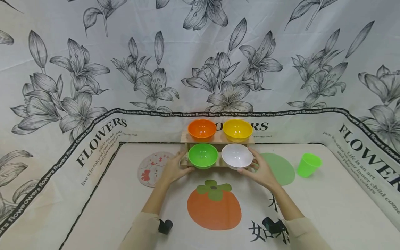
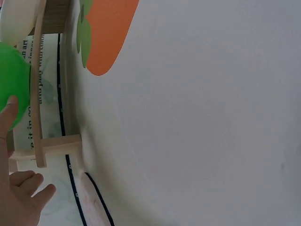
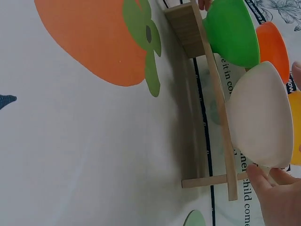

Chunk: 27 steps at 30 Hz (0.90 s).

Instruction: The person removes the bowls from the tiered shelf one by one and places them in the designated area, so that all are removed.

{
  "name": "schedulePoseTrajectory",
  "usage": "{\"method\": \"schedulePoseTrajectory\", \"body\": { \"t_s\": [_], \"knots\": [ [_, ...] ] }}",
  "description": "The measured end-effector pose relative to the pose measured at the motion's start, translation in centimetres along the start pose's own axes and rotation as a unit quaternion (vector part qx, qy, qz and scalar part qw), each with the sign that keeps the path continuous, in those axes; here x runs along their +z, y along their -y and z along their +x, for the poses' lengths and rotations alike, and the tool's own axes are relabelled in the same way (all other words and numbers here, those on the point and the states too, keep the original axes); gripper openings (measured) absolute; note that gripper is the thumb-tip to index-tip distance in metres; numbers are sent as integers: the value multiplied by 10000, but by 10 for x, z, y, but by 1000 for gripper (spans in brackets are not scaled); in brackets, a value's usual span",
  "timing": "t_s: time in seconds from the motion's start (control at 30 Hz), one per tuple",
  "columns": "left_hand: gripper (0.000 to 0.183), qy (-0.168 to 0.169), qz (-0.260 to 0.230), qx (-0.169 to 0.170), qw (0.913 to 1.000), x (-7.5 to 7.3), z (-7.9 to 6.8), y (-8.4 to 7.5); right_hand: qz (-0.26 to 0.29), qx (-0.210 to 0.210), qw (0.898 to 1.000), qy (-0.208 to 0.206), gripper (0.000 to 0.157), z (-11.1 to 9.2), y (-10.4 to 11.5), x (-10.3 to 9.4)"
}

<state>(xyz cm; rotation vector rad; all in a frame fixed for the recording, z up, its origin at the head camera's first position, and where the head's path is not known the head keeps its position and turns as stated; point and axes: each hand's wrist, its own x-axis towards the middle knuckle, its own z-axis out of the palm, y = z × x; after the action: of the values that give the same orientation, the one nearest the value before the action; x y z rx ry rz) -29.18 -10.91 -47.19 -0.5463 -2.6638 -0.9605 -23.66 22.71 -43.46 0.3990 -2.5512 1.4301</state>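
A light wooden two-tier rack [image 1: 217,139] carries the bowls. My left hand [image 1: 175,168] holds the green bowl [image 1: 203,156] at its left side; the left wrist view shows the thumb [image 2: 10,111] against the bowl and the outer fingers bent near the rack's end. On the lower tier's right is a white bowl [image 1: 236,157]. My right hand [image 1: 261,172] grips it, thumb at the front and fingers at the right rim. Behind, an orange bowl [image 1: 201,130] and a yellow bowl [image 1: 237,130] sit on the upper tier.
A bright green cup [image 1: 308,165] stands to the right. Flat on the table lie a green round mat [image 1: 281,168] and a pink patterned round mat [image 1: 149,170], on either side of the rack. A persimmon picture [image 1: 214,211] marks the tablecloth; flowered cloth [image 1: 215,69] rises behind.
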Motion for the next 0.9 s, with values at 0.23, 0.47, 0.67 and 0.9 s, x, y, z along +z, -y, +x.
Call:
{"method": "schedulePoseTrajectory", "body": {
  "t_s": [0.23,0.47,0.67,0.9],
  "knots": [
    [67,-71,-452,-97,9989,7,4,3,304,167,9994,78,94,6,-12,8],
    [53,-390,-727,-231,9963,14,7,9,256,301,9992,6,95,9,-15,13],
    [51,-619,-917,-167,9937,19,6,17,235,493,9985,-15,92,11,-16,15],
    [51,-671,-1120,-325,9909,20,5,18,335,712,9969,52,87,11,-19,13]
  ]
}}
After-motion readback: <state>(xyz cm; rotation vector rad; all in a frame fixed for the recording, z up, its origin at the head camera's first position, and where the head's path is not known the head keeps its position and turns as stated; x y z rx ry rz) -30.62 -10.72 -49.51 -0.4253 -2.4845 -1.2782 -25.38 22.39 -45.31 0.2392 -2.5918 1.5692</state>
